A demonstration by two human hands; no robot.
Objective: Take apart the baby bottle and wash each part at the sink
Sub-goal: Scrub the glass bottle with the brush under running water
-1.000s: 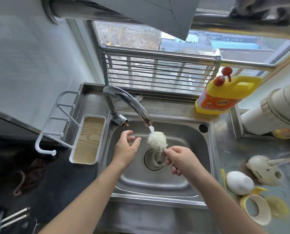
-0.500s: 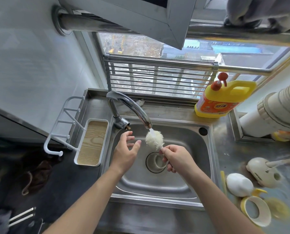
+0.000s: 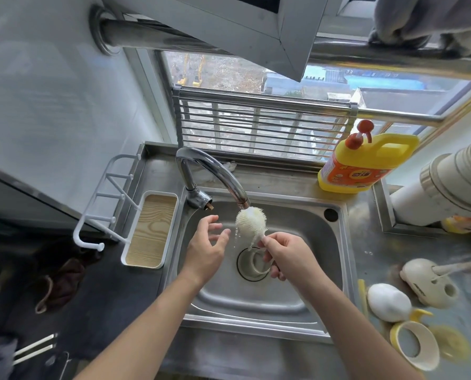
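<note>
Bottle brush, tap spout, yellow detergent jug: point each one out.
bottle brush [image 3: 250, 224], head view, on the bristled head under the tap
tap spout [image 3: 215, 170], head view, on the curved metal arch
yellow detergent jug [image 3: 387, 153], head view, on the yellow body below the handle

Kitchen clutter on our bench
We see a yellow detergent jug with a red pump upright by the window grille, a white rack with a wood-grain tray on the left, a dark cloth near it, and stacked cups at right.
</note>
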